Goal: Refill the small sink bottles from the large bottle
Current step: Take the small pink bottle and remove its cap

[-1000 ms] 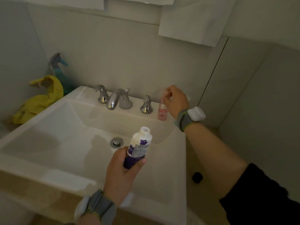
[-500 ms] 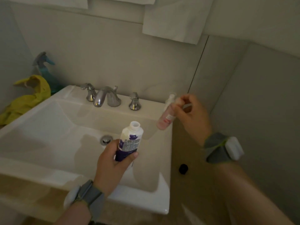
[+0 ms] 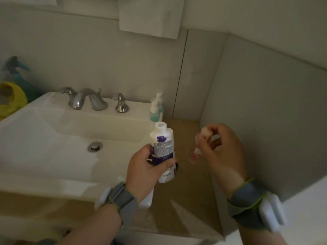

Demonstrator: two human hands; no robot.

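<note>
Left hand (image 3: 143,171) is wrapped around the lower half of the big bottle (image 3: 161,144), cap off, mouth up and tipped a bit right, held by the sink's (image 3: 44,175) right edge. Right hand (image 3: 221,152) is curled around the top of a small pink bottle (image 3: 194,154) just right of it, over the floor (image 3: 185,200); it's blurry, so I can't tell if its cap is on. Two small teal bottles (image 3: 155,112) stand on the sink's back right corner, right of the faucet (image 3: 85,100). A yellow cloth (image 3: 10,98) and spray bottle (image 3: 14,68) are far left, and a towel (image 3: 150,16) hangs above. Both forearms reach up from the bottom edge, with grey wristbands (image 3: 122,197) on both wrists.
</note>
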